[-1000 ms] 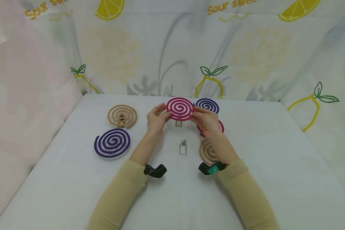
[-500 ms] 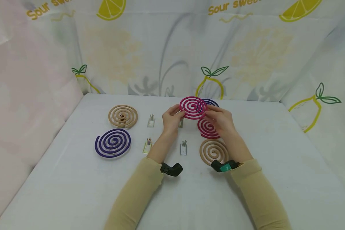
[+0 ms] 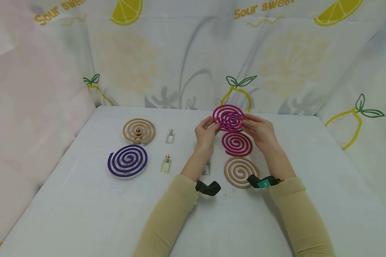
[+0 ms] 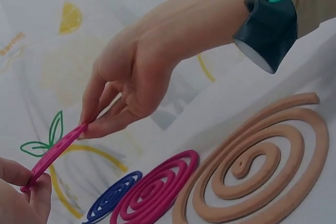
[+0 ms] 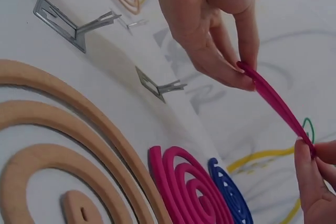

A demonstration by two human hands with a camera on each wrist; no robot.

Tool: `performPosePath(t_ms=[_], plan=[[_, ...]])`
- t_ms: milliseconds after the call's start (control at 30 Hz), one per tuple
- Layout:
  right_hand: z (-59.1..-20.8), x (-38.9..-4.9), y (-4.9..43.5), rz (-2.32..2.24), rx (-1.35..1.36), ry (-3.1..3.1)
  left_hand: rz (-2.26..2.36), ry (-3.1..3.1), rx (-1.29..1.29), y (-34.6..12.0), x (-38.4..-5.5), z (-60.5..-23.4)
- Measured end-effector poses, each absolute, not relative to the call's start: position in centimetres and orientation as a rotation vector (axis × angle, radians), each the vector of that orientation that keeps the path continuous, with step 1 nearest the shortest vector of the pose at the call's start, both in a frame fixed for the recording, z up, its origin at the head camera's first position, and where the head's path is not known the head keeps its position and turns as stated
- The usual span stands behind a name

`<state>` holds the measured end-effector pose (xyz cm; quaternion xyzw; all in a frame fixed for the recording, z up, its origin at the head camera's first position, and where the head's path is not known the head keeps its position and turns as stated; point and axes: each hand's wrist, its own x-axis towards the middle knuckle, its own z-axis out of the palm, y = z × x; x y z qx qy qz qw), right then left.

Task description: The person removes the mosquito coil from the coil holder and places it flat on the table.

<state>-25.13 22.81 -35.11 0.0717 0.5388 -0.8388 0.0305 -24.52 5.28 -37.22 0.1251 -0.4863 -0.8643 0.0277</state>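
Head: two hands [image 3: 206, 135] [image 3: 262, 132] pinch one pink coil [image 3: 228, 118]

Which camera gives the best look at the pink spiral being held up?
The head view, because the held pink spiral shows its face and rings there, though a dark blue spiral shows through the gaps. Both wrist views catch it nearly edge-on, as a thin slanting strip.

Six spiral coils [image 3: 228, 118], four metal stands [image 3: 166, 165].
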Motion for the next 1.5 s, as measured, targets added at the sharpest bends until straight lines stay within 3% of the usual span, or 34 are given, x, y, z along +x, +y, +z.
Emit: performPosePath(t_ms=[367, 833, 1500], plan=[[-35.0, -26.0, 25.9, -2.629, 0.163, 1.672, -2.699, -1.408, 0.389, 8.4, -25.3, -36.4], [-34.7, -26.3, 27.8, -2.664, 0.305, 1.719, -2.712, -1.35, 0.435, 11.2, -26.2, -36.1], [-36.3, -26.9, 30.7, -2.584, 0.402, 1.787, -2.656, -1.538, 0.45, 13.7, -27.1, -38.4]])
